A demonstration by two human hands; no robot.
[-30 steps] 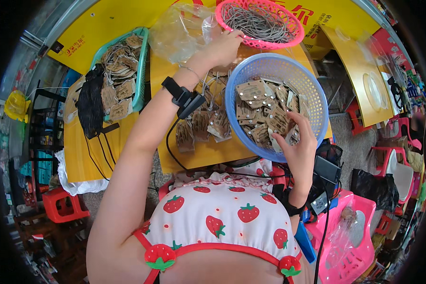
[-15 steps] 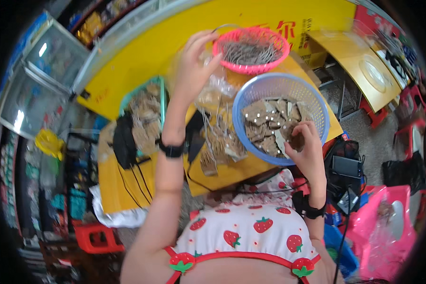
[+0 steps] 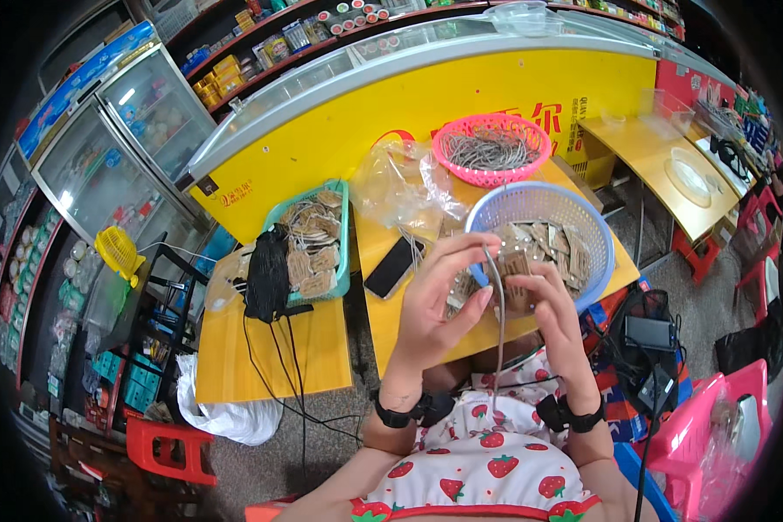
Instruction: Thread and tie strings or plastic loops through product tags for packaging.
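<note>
My left hand (image 3: pixel 439 309) is raised in front of the blue plastic basket (image 3: pixel 602 248), its fingertips pinching a thin grey cord (image 3: pixel 500 335) that hangs down toward my lap. Close beside it, my right hand (image 3: pixel 558 317) holds a flat brown cardboard tag (image 3: pixel 518 271) between thumb and fingers. Many similar brown pieces (image 3: pixel 570 248) lie in the blue basket behind my hands. Behind that stands a pink basket (image 3: pixel 493 180) heaped with grey cords (image 3: pixel 487 150). Part of the blue basket's near side is hidden by my hands.
On the left table (image 3: pixel 274 370) stands a green basket (image 3: pixel 343 252) of corded brown tags, with a black pouch (image 3: pixel 267 274) against it. A dark phone (image 3: pixel 395 268) and a clear plastic bag (image 3: pixel 400 187) lie on the middle table. Red stool (image 3: pixel 172 448) and pink chair (image 3: pixel 713 435) flank me.
My left hand has come back from the pink basket with a grey cord. My right hand has lifted a cardboard tag out of the blue basket, and both hands now meet.
</note>
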